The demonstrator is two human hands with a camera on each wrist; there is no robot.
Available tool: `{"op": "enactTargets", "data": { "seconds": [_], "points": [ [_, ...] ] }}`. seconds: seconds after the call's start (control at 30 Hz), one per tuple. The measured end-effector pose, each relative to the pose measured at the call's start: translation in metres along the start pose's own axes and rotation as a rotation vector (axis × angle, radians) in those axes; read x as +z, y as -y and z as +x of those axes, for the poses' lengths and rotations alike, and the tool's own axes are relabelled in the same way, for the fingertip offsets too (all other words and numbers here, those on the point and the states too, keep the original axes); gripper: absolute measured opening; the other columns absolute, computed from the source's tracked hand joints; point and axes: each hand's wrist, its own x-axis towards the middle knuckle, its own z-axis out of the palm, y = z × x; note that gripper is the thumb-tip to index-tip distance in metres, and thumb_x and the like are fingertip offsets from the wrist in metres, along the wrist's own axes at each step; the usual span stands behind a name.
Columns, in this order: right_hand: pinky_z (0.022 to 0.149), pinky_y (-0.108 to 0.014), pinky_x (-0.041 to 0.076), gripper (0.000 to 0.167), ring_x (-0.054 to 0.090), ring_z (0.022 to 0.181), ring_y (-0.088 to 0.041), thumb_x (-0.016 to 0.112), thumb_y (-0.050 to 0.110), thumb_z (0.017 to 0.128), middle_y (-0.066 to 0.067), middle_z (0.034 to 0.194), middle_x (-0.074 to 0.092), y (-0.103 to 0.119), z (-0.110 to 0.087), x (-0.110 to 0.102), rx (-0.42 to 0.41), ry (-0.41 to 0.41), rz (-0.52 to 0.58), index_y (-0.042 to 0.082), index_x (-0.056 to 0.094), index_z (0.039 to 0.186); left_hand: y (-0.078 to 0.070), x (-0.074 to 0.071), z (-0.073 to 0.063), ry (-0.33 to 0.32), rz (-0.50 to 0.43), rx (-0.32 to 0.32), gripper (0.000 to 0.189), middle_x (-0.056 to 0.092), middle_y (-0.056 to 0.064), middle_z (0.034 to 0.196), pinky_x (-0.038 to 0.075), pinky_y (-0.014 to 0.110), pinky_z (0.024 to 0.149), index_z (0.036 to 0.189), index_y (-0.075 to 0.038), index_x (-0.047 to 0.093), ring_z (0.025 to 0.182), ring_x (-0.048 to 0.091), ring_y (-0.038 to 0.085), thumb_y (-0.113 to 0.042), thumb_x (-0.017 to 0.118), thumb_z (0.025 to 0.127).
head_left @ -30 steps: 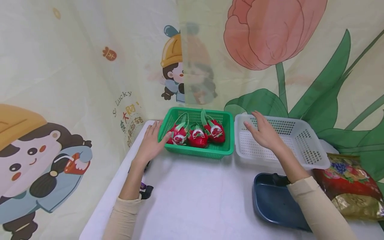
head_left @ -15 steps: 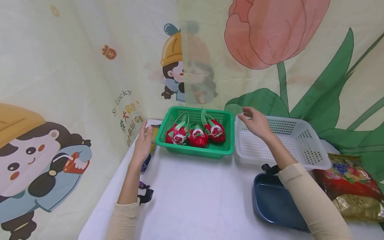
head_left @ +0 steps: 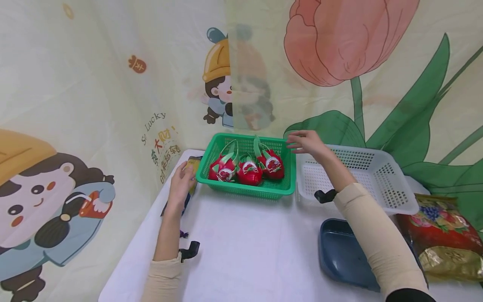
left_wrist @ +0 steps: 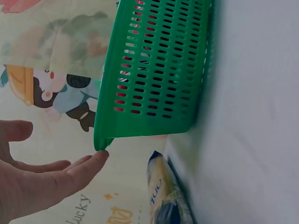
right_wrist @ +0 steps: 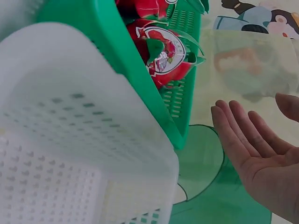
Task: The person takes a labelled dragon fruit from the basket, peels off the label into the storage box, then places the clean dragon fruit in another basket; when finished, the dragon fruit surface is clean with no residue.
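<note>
Three red dragon fruits with green leafy tips and round labels lie in a green plastic basket. My left hand is just left of that basket, fingers relaxed and holding nothing. In the left wrist view its fingertips are right at the basket's corner. Over the gap between the green basket and a white basket, my right hand reaches left. Its fingers overlap the green basket's right end in the head view; the right wrist view has them straight, with nothing in the palm.
A yellow and blue packet lies beyond my left hand, a small purple wrapped thing nearer. On the right are a dark blue tray and a red and gold bag. A printed curtain hangs behind the baskets.
My right hand has moved left from above the white basket to the green basket's right end. My left hand has drawn back from the green basket's left rim. The fruits stay put.
</note>
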Motion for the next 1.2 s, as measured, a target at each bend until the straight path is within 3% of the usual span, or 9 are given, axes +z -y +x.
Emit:
{"op": "enactTargets", "data": {
  "seconds": [0.27, 0.5, 0.67, 0.83, 1.03, 1.2],
  "points": [
    [0.112, -0.052, 0.049, 0.051, 0.056, 0.134, -0.043, 0.055, 0.020, 0.110, -0.030, 0.147, 0.054, -0.010, 0.028, 0.015, 0.097, 0.029, 0.052, -0.007, 0.045, 0.152, 0.014, -0.001, 0.003, -0.067, -0.051, -0.048, 0.066, 0.046, 0.010, 0.161, 0.038, 0.044, 0.122, 0.164, -0.011, 0.030, 0.148, 0.042, 0.029, -0.015, 0.060, 0.105],
    [0.113, -0.052, 0.047, 0.050, 0.055, 0.135, -0.045, 0.057, 0.018, 0.109, -0.031, 0.147, 0.054, -0.018, 0.047, 0.032, 0.118, 0.028, 0.031, -0.009, 0.046, 0.150, 0.027, 0.009, 0.007, -0.178, -0.250, -0.082, 0.065, 0.057, 0.009, 0.151, 0.049, 0.027, 0.109, 0.159, -0.008, 0.040, 0.137, 0.054, 0.022, -0.004, 0.066, 0.100],
    [0.110, -0.051, 0.050, 0.048, 0.060, 0.131, -0.041, 0.061, 0.019, 0.107, -0.029, 0.143, 0.059, -0.023, 0.060, 0.044, 0.148, -0.011, -0.037, -0.008, 0.052, 0.146, 0.034, 0.013, 0.010, -0.204, -0.400, -0.098, 0.065, 0.060, 0.014, 0.147, 0.055, 0.022, 0.099, 0.157, -0.005, 0.043, 0.134, 0.058, 0.023, 0.003, 0.068, 0.097],
    [0.105, -0.049, 0.054, 0.046, 0.063, 0.126, -0.038, 0.065, 0.019, 0.104, -0.027, 0.139, 0.062, -0.028, 0.067, 0.054, 0.159, -0.035, -0.122, -0.006, 0.057, 0.142, 0.040, 0.015, 0.014, -0.199, -0.540, -0.096, 0.065, 0.057, 0.020, 0.149, 0.056, 0.024, 0.098, 0.156, 0.001, 0.042, 0.135, 0.058, 0.024, 0.009, 0.066, 0.096],
    [0.098, -0.047, 0.055, 0.045, 0.061, 0.120, -0.038, 0.068, 0.021, 0.101, -0.024, 0.136, 0.061, -0.035, 0.070, 0.059, 0.137, -0.083, -0.259, -0.003, 0.063, 0.138, 0.042, 0.017, 0.018, -0.205, -0.592, -0.127, 0.063, 0.060, 0.018, 0.146, 0.058, 0.024, 0.095, 0.155, -0.001, 0.046, 0.121, 0.068, 0.017, 0.007, 0.067, 0.096],
    [0.101, -0.049, 0.053, 0.047, 0.054, 0.130, -0.039, 0.074, 0.027, 0.097, -0.021, 0.141, 0.060, -0.037, 0.073, 0.063, 0.097, -0.113, -0.378, 0.000, 0.067, 0.135, 0.042, 0.016, 0.018, -0.226, -0.629, -0.135, 0.062, 0.072, 0.009, 0.125, 0.060, 0.023, 0.091, 0.153, -0.001, 0.048, 0.103, 0.074, 0.012, 0.009, 0.067, 0.095]
  ]
}}
